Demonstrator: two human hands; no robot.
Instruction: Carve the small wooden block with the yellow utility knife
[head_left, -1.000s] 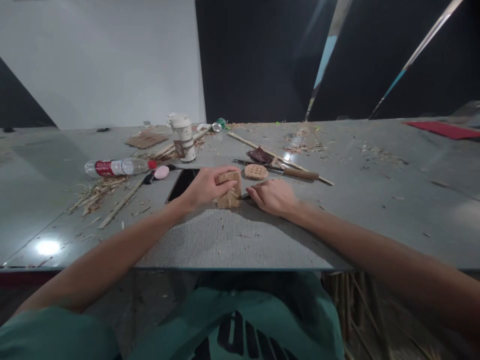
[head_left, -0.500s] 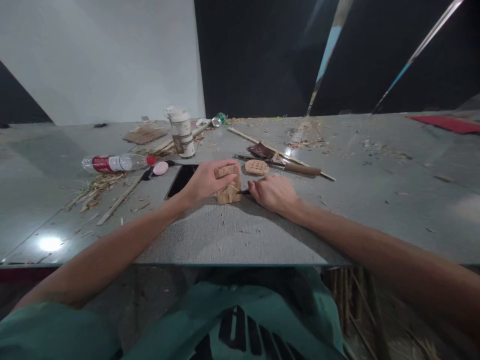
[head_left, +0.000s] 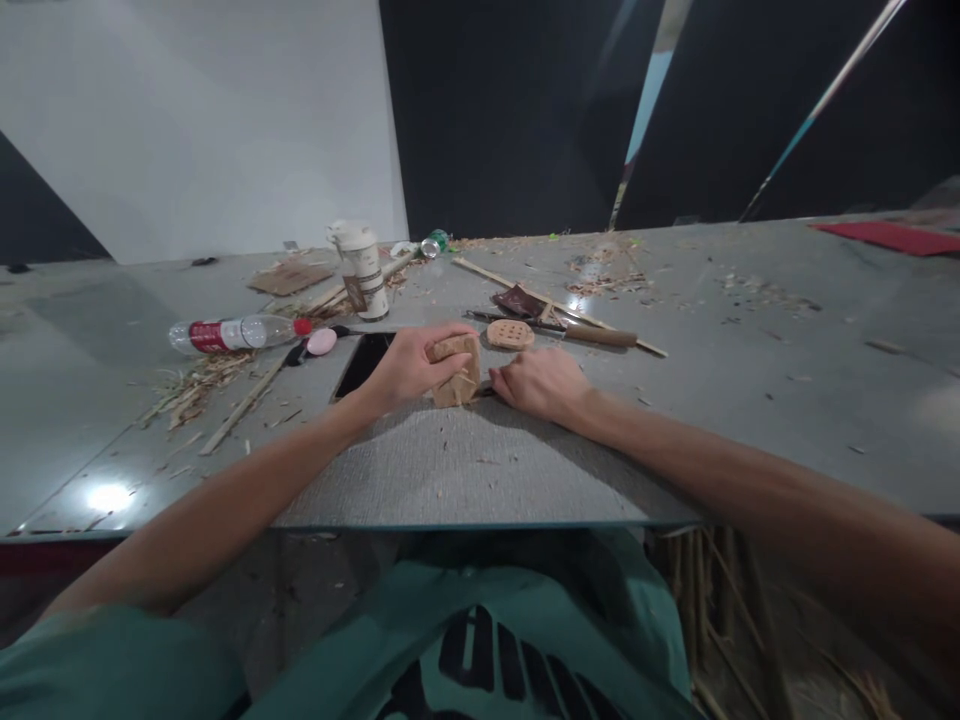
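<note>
My left hand (head_left: 415,366) grips a small block of light wood (head_left: 456,385) from its left side, thumb across its face and fingers over the top. The block stands tilted on the grey tabletop mat (head_left: 450,470). Close on its right, my right hand (head_left: 541,385) is closed around a dark, thin tool, probably a carving knife (head_left: 486,391); its handle is hidden in the fist. The short dark blade points left at the block's lower right edge. Just behind the hands lies a round wooden piece with small holes (head_left: 511,334).
A wooden-handled tool (head_left: 600,335) and thin wood strips lie behind my right hand. To the left are a phone (head_left: 365,362), a plastic bottle (head_left: 240,333), a white cup (head_left: 361,270) and a pile of shavings (head_left: 196,388). A red sheet (head_left: 889,237) lies far right.
The blade has moved down along the block's right edge, and my right hand has shifted slightly left. The block is tipped a little differently in my left hand. The camera view has shifted slightly.
</note>
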